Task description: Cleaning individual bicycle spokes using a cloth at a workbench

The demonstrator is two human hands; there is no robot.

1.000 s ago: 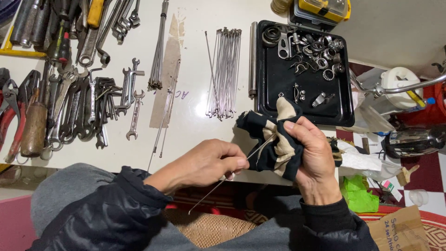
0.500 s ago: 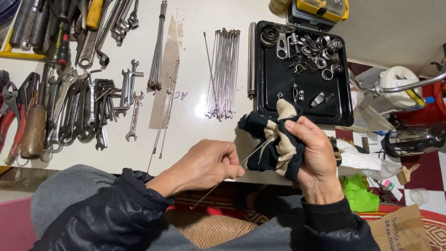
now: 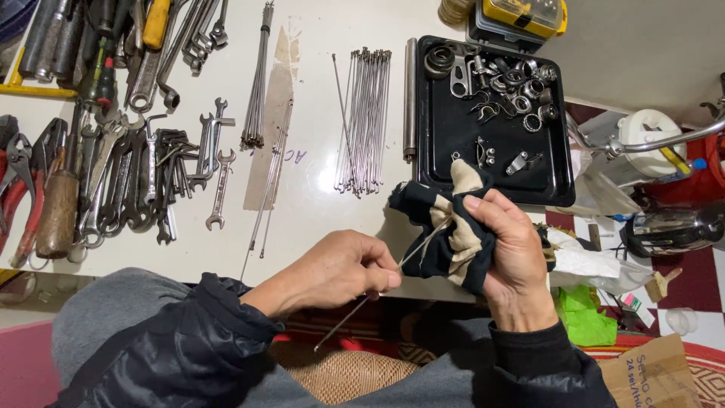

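Note:
My left hand (image 3: pixel 343 270) pinches a thin metal spoke (image 3: pixel 411 253) between thumb and fingers, just below the white table's front edge. The spoke runs up and to the right into a dark blue and beige rag (image 3: pixel 445 227). My right hand (image 3: pixel 510 253) is closed around that rag and squeezes it about the spoke's upper end, which is hidden in the cloth. The spoke's lower end (image 3: pixel 332 336) sticks out below my left hand, over my lap.
A bundle of loose spokes (image 3: pixel 364 121) and a steel rod (image 3: pixel 409 98) lie mid-table. A black tray (image 3: pixel 445 151) holds several small metal parts. Wrenches (image 3: pixel 189 151), pliers and a wooden-handled tool (image 3: pixel 57 215) crowd the left. Bags and a cardboard box sit on the floor at right.
My left hand has slid slightly down and left along the spoke, away from the rag. The right hand keeps its grip on the rag.

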